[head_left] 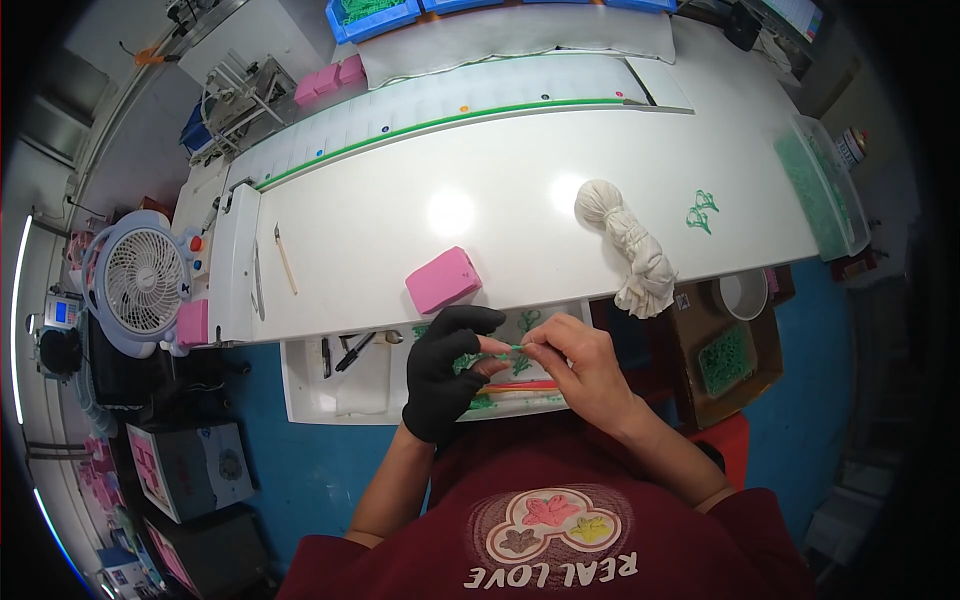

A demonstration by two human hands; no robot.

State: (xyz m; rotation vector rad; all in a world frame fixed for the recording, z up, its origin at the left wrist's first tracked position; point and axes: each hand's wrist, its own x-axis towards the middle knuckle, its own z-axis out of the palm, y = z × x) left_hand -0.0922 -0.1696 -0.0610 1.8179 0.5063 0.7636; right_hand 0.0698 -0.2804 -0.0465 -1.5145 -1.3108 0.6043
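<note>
- A small green piece (517, 347) is pinched between both hands, just off the near edge of the white table (520, 190), above an open drawer (300, 385). It is too small to make out its full shape; it looks like a thin plastic sprig or stem.
- I'd judge it very light, thin and a bit bendy, easy to snap or drop. It is best taken at its ends with fingertips, as here, not squeezed in the middle.
- The left hand (447, 372), in a black glove with bare fingertips, is curled, its thumb and forefinger nipping the piece from the 9 o'clock side.
- The right hand (578, 362), bare, is closed in a fine pinch on the other end, from 3 o'clock.
- Below the hands, in the drawer, lie more green bits and a red-orange rod (520, 386).
- At 11 o'clock from the hands a pink block (443, 279) sits on the table near its edge.
- At 1 o'clock lies a knotted white rag (632, 248), hanging over the edge; past it, at 2 o'clock, a green leaf cluster (702, 211) lies alone.
- Far at 3 o'clock a clear bin (822, 185) of green parts stands at the table's end; a cardboard box (728, 358) with more green parts and a white cup (742, 295) sit lower down.
- At 9 o'clock, well apart, stands a small white fan (138, 282).
</note>
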